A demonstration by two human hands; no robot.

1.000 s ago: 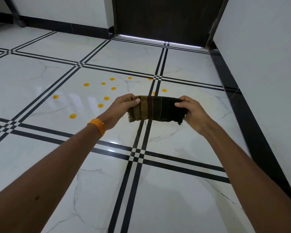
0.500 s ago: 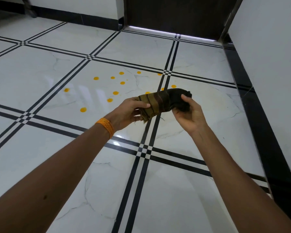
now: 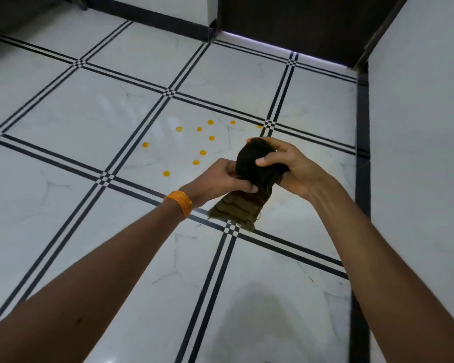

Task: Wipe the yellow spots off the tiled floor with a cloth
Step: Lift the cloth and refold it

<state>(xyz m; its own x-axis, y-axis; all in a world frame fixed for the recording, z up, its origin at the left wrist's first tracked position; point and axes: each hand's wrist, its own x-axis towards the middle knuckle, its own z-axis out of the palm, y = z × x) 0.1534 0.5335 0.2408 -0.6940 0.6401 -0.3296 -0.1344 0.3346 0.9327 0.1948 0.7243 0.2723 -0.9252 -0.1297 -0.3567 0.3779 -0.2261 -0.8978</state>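
- Left hand [image 3: 220, 179] and right hand [image 3: 288, 166] both grip the bunched cloth [image 3: 249, 179] in mid-air.
- Yellow spots [image 3: 202, 152] at 11 o'clock could smear if wiped with that loose wad.

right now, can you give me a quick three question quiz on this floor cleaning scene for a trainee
1. True or false: the cloth is pressed flat on the tiled floor.
2. Which hand wears the orange wristband?
A. left hand
B. right hand
C. both
3. Fill in: the yellow spots lie on the floor ____ the hands, toward the dark door.

Key:
1. False. Both hands hold it bunched above the floor.
2. A
3. beyond
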